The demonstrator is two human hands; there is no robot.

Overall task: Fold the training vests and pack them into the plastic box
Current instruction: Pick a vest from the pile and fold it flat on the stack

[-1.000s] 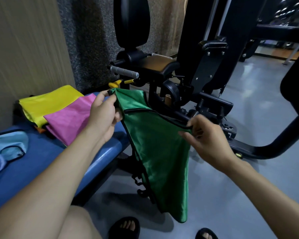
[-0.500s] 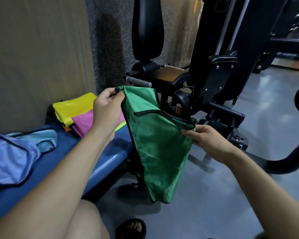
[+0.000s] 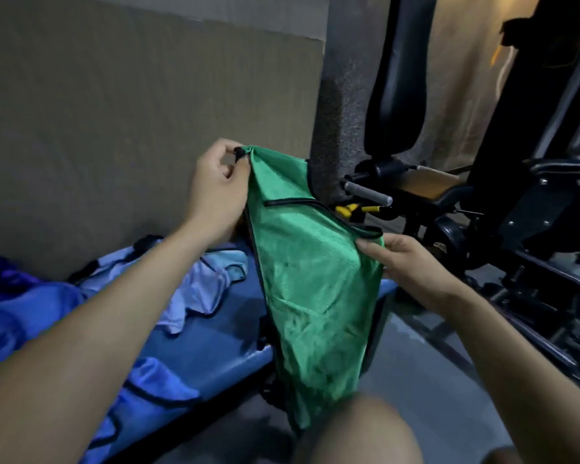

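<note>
1. green vest (image 3: 315, 289) hangs in the air past the blue bench (image 3: 221, 346) end.
2. left hand (image 3: 220, 189) pinches its top corner.
3. right hand (image 3: 412, 266) grips its black-trimmed right edge.
4. pale blue vests (image 3: 195, 289) lie crumpled on the bench.

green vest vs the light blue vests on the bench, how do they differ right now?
The green vest hangs in the air, pinched at its top by the left hand and right hand; the light blue vests lie on the blue bench, untouched. The green one hangs fairly flat; the blue ones are crumpled and unfolded. Both have black-trimmed edges.
</note>
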